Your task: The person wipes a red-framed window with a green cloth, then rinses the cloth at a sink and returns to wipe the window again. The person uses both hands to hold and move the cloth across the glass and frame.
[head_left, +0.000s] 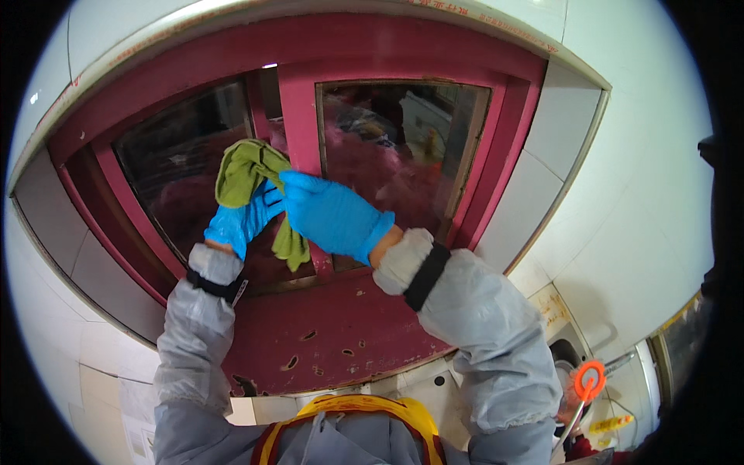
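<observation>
A green cloth [246, 167] is bunched between my two blue-gloved hands in front of a window with dark red frames. My left hand [244, 219] grips it from below, fingers partly hidden behind the cloth and the other glove. My right hand [333, 215] pinches the cloth's edge, its fingertips next to the left fingers. One end of the cloth folds over at the top, and another hangs down below the hands. Behind them stands the upright frame bar [301, 116] between a left glass pane [182, 136] and a right glass pane [399, 147]. Whether the cloth touches the frame I cannot tell.
A dark red sill [325, 333] with chipped paint lies beneath the window. White tiled walls [620, 155] surround the recess. At the lower right are a sink [566, 349], an orange ring-shaped object [590, 380] on a pale handle, and a yellow item [611, 424].
</observation>
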Motion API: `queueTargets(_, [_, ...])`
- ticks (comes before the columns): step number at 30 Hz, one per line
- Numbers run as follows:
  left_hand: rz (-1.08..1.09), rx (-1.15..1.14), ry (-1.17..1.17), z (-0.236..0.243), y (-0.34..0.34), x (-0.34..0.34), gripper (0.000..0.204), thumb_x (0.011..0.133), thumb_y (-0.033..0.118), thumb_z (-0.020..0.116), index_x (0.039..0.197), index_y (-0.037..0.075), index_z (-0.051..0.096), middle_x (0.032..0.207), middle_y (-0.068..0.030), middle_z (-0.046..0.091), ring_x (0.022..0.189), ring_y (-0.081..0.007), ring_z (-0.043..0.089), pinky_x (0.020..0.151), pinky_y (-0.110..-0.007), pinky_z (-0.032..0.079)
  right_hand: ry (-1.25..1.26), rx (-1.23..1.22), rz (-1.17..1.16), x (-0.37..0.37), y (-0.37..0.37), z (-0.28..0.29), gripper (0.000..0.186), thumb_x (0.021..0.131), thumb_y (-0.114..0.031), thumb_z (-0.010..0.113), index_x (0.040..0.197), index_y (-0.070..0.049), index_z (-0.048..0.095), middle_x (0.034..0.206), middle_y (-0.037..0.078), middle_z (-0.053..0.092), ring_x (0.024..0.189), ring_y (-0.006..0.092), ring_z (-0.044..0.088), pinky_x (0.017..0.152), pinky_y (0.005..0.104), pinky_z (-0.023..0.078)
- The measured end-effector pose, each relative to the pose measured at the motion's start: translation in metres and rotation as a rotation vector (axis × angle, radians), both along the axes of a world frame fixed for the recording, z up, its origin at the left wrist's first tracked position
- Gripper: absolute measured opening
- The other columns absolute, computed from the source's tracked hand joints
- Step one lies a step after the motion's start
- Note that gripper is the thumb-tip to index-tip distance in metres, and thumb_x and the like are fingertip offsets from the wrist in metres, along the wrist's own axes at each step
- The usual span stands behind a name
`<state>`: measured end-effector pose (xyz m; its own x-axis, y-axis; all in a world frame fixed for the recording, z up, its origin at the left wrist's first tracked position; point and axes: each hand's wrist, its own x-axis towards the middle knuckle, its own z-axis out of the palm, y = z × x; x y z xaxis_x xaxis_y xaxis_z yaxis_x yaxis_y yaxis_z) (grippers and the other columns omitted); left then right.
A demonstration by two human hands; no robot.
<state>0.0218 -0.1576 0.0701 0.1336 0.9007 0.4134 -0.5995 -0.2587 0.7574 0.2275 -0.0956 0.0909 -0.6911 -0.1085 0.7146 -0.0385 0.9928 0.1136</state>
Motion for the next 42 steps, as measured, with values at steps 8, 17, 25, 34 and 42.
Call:
queueTargets(8, [0.226,0.255,0.375,0.047,0.089,-0.024,0.042,0.101,0.025,0.048,0.139,0.006,0.045,0.131,-0.0105,0.056,0.112,-0.0247,0.059,0.096,-0.037,0.05,-0.004,0.586,-0.321,0.017,-0.001,-0.012,0.028,0.082,-0.009,0.054,0.106,0.001,0.065,0.116,0.017,0.061,0.121,0.0299,0.051,0.112,0.0353,0.034])
queueTargets(17, [0.713,0.369,1.032,-0.022,0.12,-0.056,0.041,0.101,0.021,0.048,0.138,0.003,0.046,0.131,-0.011,0.055,0.112,-0.0234,0.058,0.095,-0.036,0.049,-0.002,0.604,-0.36,0.015,0.005,-0.025,0.024,0.088,-0.009,0.053,0.109,0.0,0.062,0.118,0.012,0.058,0.124,0.0245,0.049,0.117,0.0348,0.029])
queueTargets(25, [1.218,0.857,1.49,-0.029,0.127,-0.07,0.04,0.1,0.019,0.049,0.136,0.001,0.048,0.13,-0.0118,0.056,0.111,-0.0222,0.058,0.094,-0.035,0.048,0.036,0.468,-0.217,0.013,0.007,-0.034,0.031,0.089,-0.011,0.052,0.115,0.003,0.06,0.125,0.014,0.057,0.127,0.0261,0.048,0.119,0.035,0.027])
queueTargets(34, [0.765,0.422,1.235,-0.069,0.12,-0.038,0.042,0.098,0.022,0.052,0.135,0.003,0.049,0.128,-0.0117,0.057,0.112,-0.0234,0.058,0.094,-0.036,0.048,-0.092,0.528,-0.314,0.018,-0.001,-0.031,0.038,0.091,-0.01,0.047,0.126,0.004,0.053,0.136,0.019,0.05,0.134,0.0285,0.042,0.117,0.0357,0.029])
queueTargets(42, [0.8,0.373,0.979,-0.022,0.138,-0.037,0.042,0.097,0.023,0.053,0.135,0.005,0.049,0.128,-0.0115,0.058,0.113,-0.0249,0.058,0.096,-0.037,0.047,0.024,0.339,-0.22,0.013,-0.002,-0.031,0.037,0.09,-0.011,0.05,0.123,0.004,0.054,0.129,0.017,0.053,0.127,0.029,0.047,0.116,0.0376,0.031])
